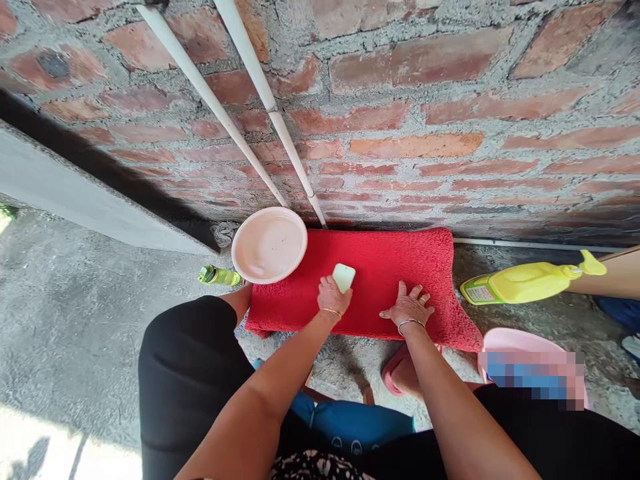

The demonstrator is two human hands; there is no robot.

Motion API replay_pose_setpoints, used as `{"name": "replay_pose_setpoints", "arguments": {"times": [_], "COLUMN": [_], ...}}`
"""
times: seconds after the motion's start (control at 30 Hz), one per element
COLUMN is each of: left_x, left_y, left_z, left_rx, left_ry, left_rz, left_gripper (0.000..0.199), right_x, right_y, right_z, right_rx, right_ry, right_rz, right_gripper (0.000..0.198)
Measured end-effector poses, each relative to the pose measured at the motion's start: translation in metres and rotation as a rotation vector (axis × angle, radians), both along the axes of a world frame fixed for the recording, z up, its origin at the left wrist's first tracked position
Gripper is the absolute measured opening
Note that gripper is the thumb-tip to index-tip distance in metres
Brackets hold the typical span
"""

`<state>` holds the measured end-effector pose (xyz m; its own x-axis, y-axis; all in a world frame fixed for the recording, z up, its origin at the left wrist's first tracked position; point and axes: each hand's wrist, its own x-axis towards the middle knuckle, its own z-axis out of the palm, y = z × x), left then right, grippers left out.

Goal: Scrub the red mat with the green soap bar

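A red cloth (385,260) with a fuzzy border lies spread over a low surface in front of me. My left hand (331,295) is closed around a pale green block (344,275), rectangular with rounded corners, and rests it on the cloth near the middle. Its exact kind does not show. On the right part of the cloth, my right hand (409,308) lies flat with its fingers spread, holding nothing. A pale pink basin (270,270) holding water stands at the cloth's left end.
A yellow spray bottle (525,283) stands right of the cloth, above a pink tub (530,339) whose contents are blurred. A green bottle (220,275) is left of the basin. Two white pipes (260,83) run down the brick wall (415,120) behind.
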<state>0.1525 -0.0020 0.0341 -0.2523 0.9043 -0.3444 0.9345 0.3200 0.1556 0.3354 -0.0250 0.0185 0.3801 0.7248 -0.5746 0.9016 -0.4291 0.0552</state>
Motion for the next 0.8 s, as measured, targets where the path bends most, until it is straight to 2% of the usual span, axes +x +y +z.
{"name": "replay_pose_setpoints", "arguments": {"times": [0.1, 0.2, 0.27, 0.47, 0.57, 0.67, 0.8], "left_x": [0.038, 0.044, 0.027, -0.059, -0.071, -0.048, 0.006], "left_y": [-0.027, -0.039, -0.036, -0.005, -0.002, -0.014, -0.048], "left_z": [0.000, 0.004, 0.007, 0.016, 0.015, 0.011, 0.007], "left_rx": [-0.041, -0.085, -0.076, -0.013, -0.035, -0.056, -0.108], "left_ry": [-0.089, -0.151, -0.142, -0.008, 0.018, 0.010, -0.106], "left_rz": [-0.179, -0.236, -0.172, 0.180, 0.254, 0.187, -0.055], "left_gripper": [0.058, 0.061, 0.062, 0.056, 0.055, 0.054, 0.058], "right_x": [0.000, 0.000, 0.000, 0.001, 0.001, 0.000, 0.001], "right_y": [-0.001, -0.001, -0.001, 0.000, 0.000, 0.000, -0.001], "right_z": [0.002, 0.003, 0.002, -0.001, 0.001, 0.002, 0.000], "right_rx": [0.009, 0.011, 0.003, -0.006, -0.017, -0.016, -0.001], "right_ry": [-0.001, -0.003, -0.002, -0.002, -0.007, -0.007, 0.000], "right_rz": [0.007, 0.007, 0.003, 0.013, 0.016, 0.016, 0.009], "right_gripper": [0.124, 0.125, 0.127, 0.126, 0.126, 0.125, 0.127]}}
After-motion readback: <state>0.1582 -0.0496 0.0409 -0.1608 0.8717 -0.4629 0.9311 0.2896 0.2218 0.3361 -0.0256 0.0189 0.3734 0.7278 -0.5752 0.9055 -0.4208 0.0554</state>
